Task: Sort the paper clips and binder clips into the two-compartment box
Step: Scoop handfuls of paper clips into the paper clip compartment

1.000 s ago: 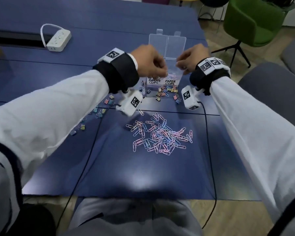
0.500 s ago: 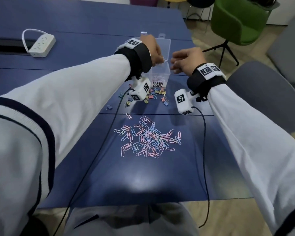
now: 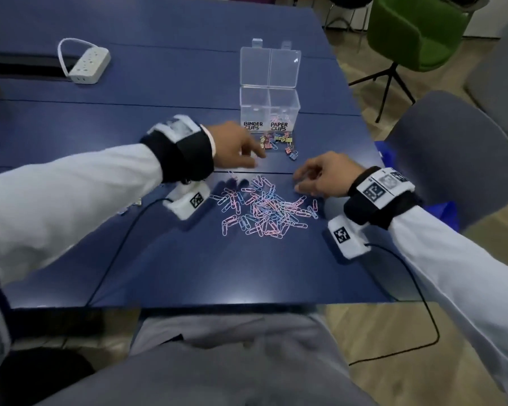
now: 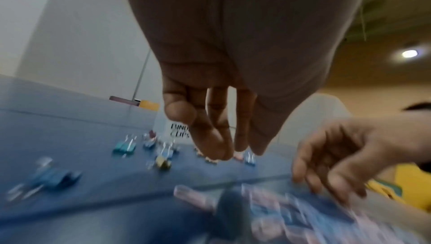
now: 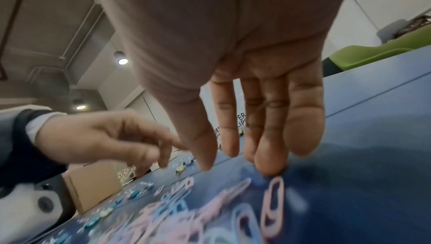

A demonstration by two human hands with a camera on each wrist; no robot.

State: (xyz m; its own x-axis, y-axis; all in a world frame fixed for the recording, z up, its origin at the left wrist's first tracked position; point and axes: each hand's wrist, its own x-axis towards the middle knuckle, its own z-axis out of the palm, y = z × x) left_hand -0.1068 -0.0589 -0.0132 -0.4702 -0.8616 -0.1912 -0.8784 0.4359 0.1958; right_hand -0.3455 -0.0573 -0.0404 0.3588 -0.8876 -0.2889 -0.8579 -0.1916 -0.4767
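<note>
Paper clips (image 3: 261, 209) heaped mid-table, box (image 3: 269, 112) behind toward far edge.
Left hand (image 3: 235, 148) slack, empty, near binder clips (image 3: 279, 142); right hand (image 3: 320, 177) fingers spread, empty, at heap's far-right edge. Best pinch few clips, lift clear. Blue table (image 3: 188, 259); green chair (image 3: 417, 30) beyond.

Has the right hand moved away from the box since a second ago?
Yes. The right hand has dropped from beside the box towards the person, down to the far right edge of the paper clips on the table.
</note>
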